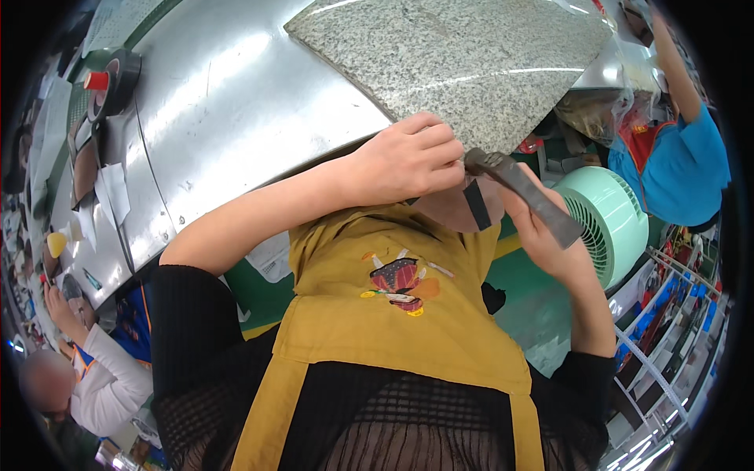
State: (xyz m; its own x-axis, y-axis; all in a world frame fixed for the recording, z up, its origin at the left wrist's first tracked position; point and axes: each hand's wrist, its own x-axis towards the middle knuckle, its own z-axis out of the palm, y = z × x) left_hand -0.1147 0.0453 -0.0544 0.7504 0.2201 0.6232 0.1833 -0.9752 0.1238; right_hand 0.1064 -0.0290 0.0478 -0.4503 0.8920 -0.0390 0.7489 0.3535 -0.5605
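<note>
My left hand (416, 159) is closed, knuckles up, at the near corner of a speckled grey stone slab (471, 71). Below its fingers is a pinkish-brown flat piece (444, 209) that looks like leather, with a black strip (477, 206) across it. The fingers appear to pinch its upper edge, though the grip itself is hidden. In my right hand (542, 235) is a dark hammer (528, 192), its long narrow head slanting across the fingers and its handle out of sight. The hammer's upper end comes close to my left fingertips.
A metal-topped table (259, 102) carries the slab. Black tape (124, 85) and paper scraps (112, 192) lie on its left. A mint-green fan (609, 220) stands at the right, above a wire rack (667, 337). Co-workers sit left (118, 385) and right (671, 165).
</note>
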